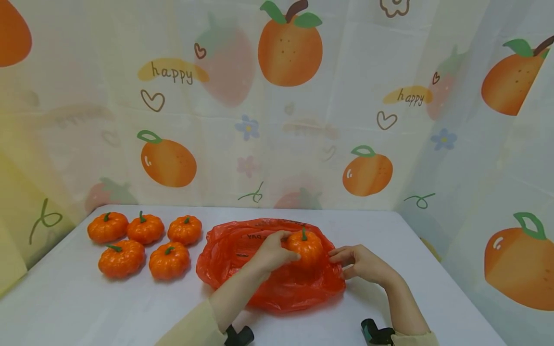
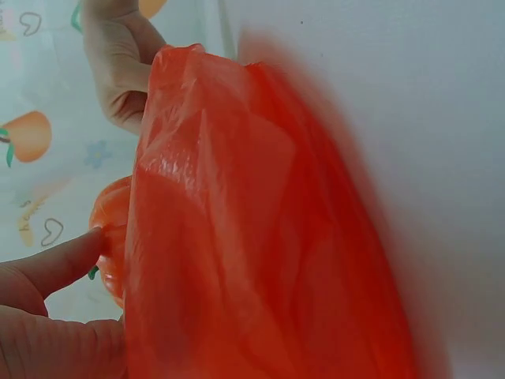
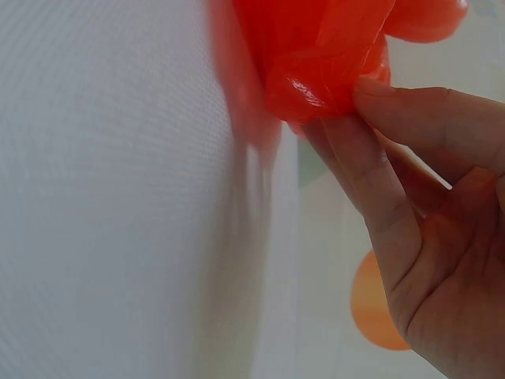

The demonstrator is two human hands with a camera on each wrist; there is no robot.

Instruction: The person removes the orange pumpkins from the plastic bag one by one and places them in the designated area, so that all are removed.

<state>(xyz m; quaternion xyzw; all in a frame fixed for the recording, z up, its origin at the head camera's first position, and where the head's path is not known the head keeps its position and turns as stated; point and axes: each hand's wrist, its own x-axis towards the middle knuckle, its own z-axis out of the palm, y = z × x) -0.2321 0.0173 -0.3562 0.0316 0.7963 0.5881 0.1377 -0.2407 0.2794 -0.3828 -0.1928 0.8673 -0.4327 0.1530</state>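
A small orange pumpkin (image 1: 306,251) with a green stem is gripped by my left hand (image 1: 273,251), thumb and fingers on its left side. It is held over the right part of an open red plastic bag (image 1: 277,295) lying on the table. My right hand (image 1: 361,263) pinches the bag's right edge between thumb and fingers, as the right wrist view also shows at the bag's rim (image 3: 316,95). In the left wrist view the bag's side (image 2: 237,205) hides part of the pumpkin (image 2: 112,213).
Several more orange pumpkins (image 1: 169,261) stand in two rows on the left of the white table (image 1: 65,307). A curtain (image 1: 294,129) printed with fruit hangs behind the table and along its sides. Black wrist devices (image 1: 375,332) show below both forearms.
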